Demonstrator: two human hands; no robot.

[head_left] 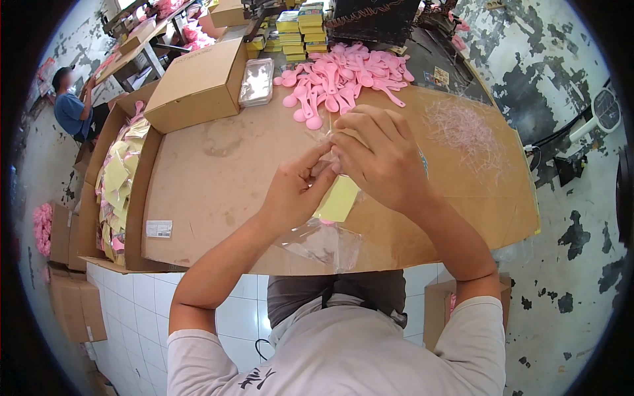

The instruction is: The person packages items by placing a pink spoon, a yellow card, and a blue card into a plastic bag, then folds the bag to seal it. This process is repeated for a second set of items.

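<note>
My left hand (297, 188) and my right hand (378, 148) meet over the middle of the cardboard-covered table, both with fingers pinched on the top of a clear plastic bag. Inside or under this bag is a yellow card (339, 199), which hangs below my fingers. A bit of pink shows at the card's lower edge; its shape is mostly hidden. Nearer my body, clear plastic (323, 245) lies at the table's front edge. Just beyond my hands is a heap of pink plastic spoons (343, 72).
On the left, a long open carton (152, 191) holds bagged yellow cards and pink pieces. A closed cardboard box (198, 82) stands beside a clear pack (256, 82). Card stacks (290, 36) are at the back, plastic strips (465, 129) at right. A person (76, 109) sits far left.
</note>
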